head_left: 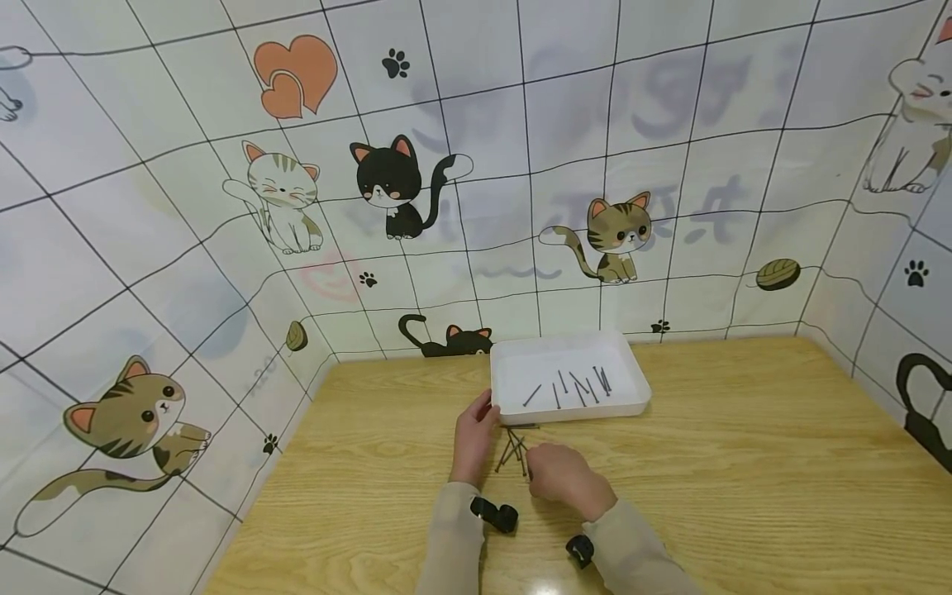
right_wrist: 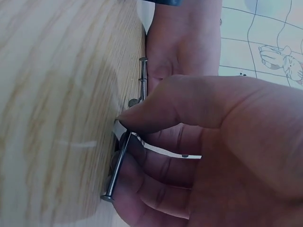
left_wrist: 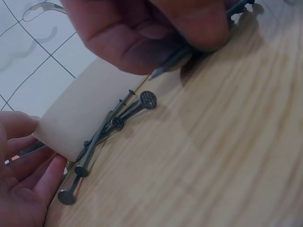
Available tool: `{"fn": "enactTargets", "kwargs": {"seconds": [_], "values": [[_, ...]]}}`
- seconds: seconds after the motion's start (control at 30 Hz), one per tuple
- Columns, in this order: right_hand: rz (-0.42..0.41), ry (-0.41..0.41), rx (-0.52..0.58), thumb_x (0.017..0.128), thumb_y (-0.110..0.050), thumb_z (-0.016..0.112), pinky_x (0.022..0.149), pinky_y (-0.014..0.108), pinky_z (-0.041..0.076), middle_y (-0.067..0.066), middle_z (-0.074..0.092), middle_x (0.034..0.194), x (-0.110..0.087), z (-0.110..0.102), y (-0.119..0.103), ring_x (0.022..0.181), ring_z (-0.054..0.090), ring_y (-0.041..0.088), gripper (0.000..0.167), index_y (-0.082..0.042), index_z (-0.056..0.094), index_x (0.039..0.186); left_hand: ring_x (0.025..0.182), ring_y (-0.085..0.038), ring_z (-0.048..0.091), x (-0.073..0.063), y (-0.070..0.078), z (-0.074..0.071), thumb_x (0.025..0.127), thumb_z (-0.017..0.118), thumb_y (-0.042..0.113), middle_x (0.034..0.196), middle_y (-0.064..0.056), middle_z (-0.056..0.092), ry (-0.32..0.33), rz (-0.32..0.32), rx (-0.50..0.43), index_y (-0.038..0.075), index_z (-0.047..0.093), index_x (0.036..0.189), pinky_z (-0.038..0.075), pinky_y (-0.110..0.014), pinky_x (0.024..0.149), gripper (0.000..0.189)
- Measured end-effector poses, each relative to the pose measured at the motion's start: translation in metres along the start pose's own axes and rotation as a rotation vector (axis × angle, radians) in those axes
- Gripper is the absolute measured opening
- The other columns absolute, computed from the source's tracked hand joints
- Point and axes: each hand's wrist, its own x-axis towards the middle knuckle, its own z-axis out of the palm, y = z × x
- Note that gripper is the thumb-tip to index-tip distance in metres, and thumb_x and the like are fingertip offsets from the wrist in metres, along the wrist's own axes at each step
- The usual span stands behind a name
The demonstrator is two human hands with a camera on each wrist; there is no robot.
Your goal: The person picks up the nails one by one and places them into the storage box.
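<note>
A white plastic tray (head_left: 573, 411) stands at the back of the table, with several dark nails (head_left: 532, 395) spread over its floor. My left hand (head_left: 473, 438) holds the tray's front left corner, thumb and fingers against its walls. Just in front of that corner lies a loose, crossed pile of nails (left_wrist: 97, 142) on the wood. Beside the pile, my right hand (head_left: 567, 478) pinches a nail (right_wrist: 119, 168) between thumb and fingers. It lies low along the tabletop, head toward me; the left wrist view shows its pointed tip beyond the fingertips.
The wooden table (head_left: 744, 463) runs out to both sides of the tray. Behind and beside it rises a white covering (head_left: 491, 207) with a black grid and cartoon cats. Dark straps with small devices (head_left: 497, 514) sit on both wrists.
</note>
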Motion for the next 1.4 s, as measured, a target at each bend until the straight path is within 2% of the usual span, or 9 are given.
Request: {"fn": "enactTargets", "kwargs": {"seconds": [0.2,0.4,0.5,0.67,0.8,0.93,1.03,1.17,1.4], "values": [[-0.025,0.031,0.011,0.073,-0.006,0.063,0.047,0.029,0.033,-0.004,0.046,0.059,0.002,-0.001,0.006,0.051,0.040,0.013,0.015,-0.014,0.051,0.068,0.120,-0.021,0.040,-0.001,0.002,-0.001,0.091,0.052,0.020,0.133,-0.006,0.044,-0.013,0.007,-0.015,0.010,0.043,0.133,0.034,-0.041,0.096,0.044],[-0.017,0.028,0.042,0.075,-0.005,0.061,0.048,0.029,0.031,-0.005,0.045,0.061,0.004,-0.002,0.010,0.052,0.038,0.013,0.015,-0.015,0.051,0.069,0.117,-0.015,0.043,-0.002,0.001,-0.001,0.091,0.053,0.022,0.129,0.004,0.047,0.012,0.001,0.025,0.018,0.047,0.131,0.036,-0.036,0.094,0.041],[-0.007,0.033,0.066,0.076,-0.005,0.059,0.049,0.029,0.033,-0.004,0.047,0.062,0.006,-0.002,0.011,0.054,0.040,0.013,0.014,-0.015,0.052,0.070,0.116,-0.016,0.044,-0.003,-0.001,-0.001,0.090,0.053,0.022,0.128,0.004,0.048,0.023,0.009,0.037,0.018,0.048,0.130,0.037,-0.037,0.094,0.040],[-0.003,0.069,0.101,0.080,-0.005,0.057,0.055,0.033,0.041,-0.003,0.058,0.076,0.009,-0.005,0.015,0.064,0.051,0.014,0.009,-0.012,0.062,0.083,0.115,-0.016,0.045,-0.002,-0.002,-0.002,0.090,0.053,0.021,0.128,0.004,0.049,0.027,0.006,0.039,0.019,0.049,0.130,0.037,-0.037,0.093,0.040],[-0.003,0.117,0.123,0.082,-0.010,0.059,0.060,0.034,0.044,-0.003,0.060,0.081,0.012,-0.007,0.019,0.071,0.055,0.014,0.013,-0.011,0.065,0.093,0.116,-0.017,0.045,-0.004,0.003,-0.004,0.090,0.054,0.020,0.129,0.000,0.049,0.006,0.002,0.017,0.016,0.048,0.130,0.037,-0.038,0.094,0.041],[0.000,0.170,0.163,0.083,-0.013,0.060,0.058,0.031,0.042,-0.005,0.057,0.078,0.015,-0.008,0.022,0.068,0.051,0.011,0.015,-0.012,0.064,0.097,0.117,-0.024,0.043,-0.013,0.018,-0.006,0.091,0.052,0.015,0.131,-0.010,0.046,-0.015,0.002,0.005,0.008,0.046,0.131,0.035,-0.042,0.095,0.042],[0.010,0.205,0.227,0.083,-0.010,0.058,0.053,0.028,0.041,-0.004,0.057,0.077,0.016,-0.010,0.024,0.060,0.049,0.009,0.018,-0.011,0.063,0.100,0.117,-0.021,0.044,-0.013,0.016,-0.005,0.091,0.052,0.017,0.130,-0.009,0.047,-0.008,0.008,0.009,0.010,0.046,0.131,0.036,-0.040,0.094,0.041],[0.033,0.272,0.346,0.084,-0.006,0.055,0.044,0.027,0.039,-0.003,0.059,0.076,0.019,-0.013,0.027,0.048,0.048,0.008,0.025,-0.008,0.060,0.108,0.115,-0.017,0.045,-0.005,0.002,-0.002,0.090,0.053,0.022,0.128,-0.003,0.049,0.008,0.017,0.010,0.016,0.048,0.130,0.037,-0.037,0.094,0.041],[0.058,0.378,0.491,0.088,-0.009,0.053,0.045,0.023,0.045,0.008,0.063,0.085,0.024,-0.015,0.034,0.057,0.058,0.014,0.029,-0.010,0.058,0.116,0.115,-0.015,0.045,0.000,0.003,-0.001,0.090,0.054,0.023,0.128,0.000,0.049,0.014,0.013,0.040,0.017,0.049,0.130,0.038,-0.036,0.093,0.041]]}}
